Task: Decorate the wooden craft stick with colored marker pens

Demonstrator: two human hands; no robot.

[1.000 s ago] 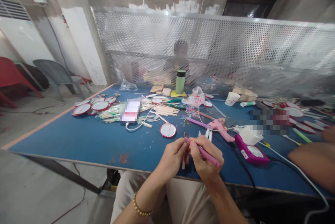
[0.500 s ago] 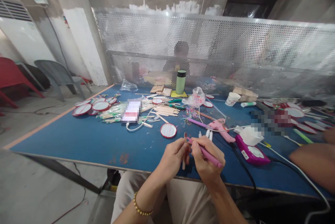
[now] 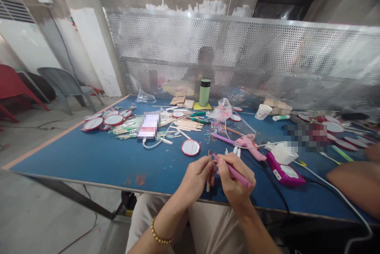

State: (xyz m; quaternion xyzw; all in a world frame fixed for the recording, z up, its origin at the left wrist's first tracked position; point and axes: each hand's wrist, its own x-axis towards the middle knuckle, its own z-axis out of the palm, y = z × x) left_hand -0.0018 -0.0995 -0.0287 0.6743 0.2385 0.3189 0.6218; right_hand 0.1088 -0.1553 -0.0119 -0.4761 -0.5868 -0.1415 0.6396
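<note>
Near the table's front edge, my left hand (image 3: 196, 177) pinches a thin wooden craft stick (image 3: 208, 186), held upright with a reddish-brown top end. My right hand (image 3: 239, 184) is closed around a pink marker pen (image 3: 241, 177). Its tip points left at the upper part of the stick; whether the two touch is too small to tell. Just beyond my hands lies a round white disc with a red rim (image 3: 190, 148). White pens (image 3: 236, 151) lie partly hidden behind my right hand.
A pink glue gun (image 3: 251, 147) and a magenta power strip (image 3: 285, 171) with cables lie to the right. Piled wooden sticks (image 3: 190, 124), a phone (image 3: 148, 125) and red-rimmed discs (image 3: 114, 120) spread leftward. A green bottle (image 3: 204, 93) stands behind. Another person's arm (image 3: 354, 184) rests at right.
Both hands keep nearly the same place and hold. The marker pen's tip appears to have shifted very slightly along the stick; the camera view has moved a little.
</note>
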